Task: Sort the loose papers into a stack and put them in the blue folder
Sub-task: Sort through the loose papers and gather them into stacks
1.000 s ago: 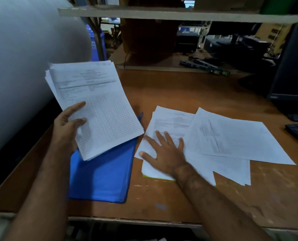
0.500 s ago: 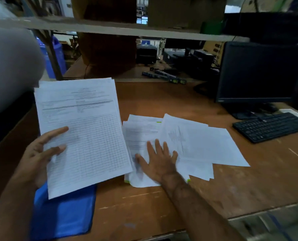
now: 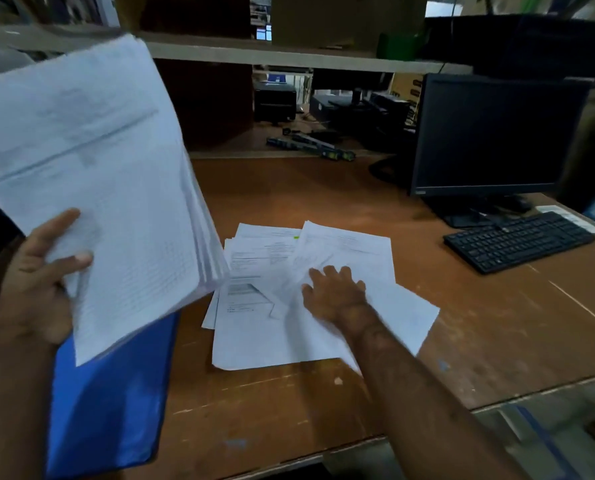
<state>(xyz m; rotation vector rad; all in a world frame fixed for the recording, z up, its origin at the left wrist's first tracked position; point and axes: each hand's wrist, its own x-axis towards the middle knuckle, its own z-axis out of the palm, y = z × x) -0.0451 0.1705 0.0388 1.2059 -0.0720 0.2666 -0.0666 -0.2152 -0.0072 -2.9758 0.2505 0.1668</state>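
Note:
My left hand (image 3: 43, 282) grips a thick stack of printed papers (image 3: 91, 174) by its lower left edge and holds it raised and tilted above the desk. Below the stack lies the blue folder (image 3: 109, 403), flat at the desk's front left. Several loose white sheets (image 3: 275, 327) lie overlapping in the middle of the desk. My right hand (image 3: 334, 292) rests on them, palm down, with its fingers spread and straight.
A dark monitor (image 3: 493, 133) stands at the back right with a black keyboard (image 3: 518, 240) in front of it. A shelf board (image 3: 289, 58) runs overhead at the back. The wooden desk (image 3: 324, 188) ends at a front edge near my forearm.
The held stack has risen and tilted closer to the camera. My right hand has slid right across the loose sheets, which have shifted and bunched together.

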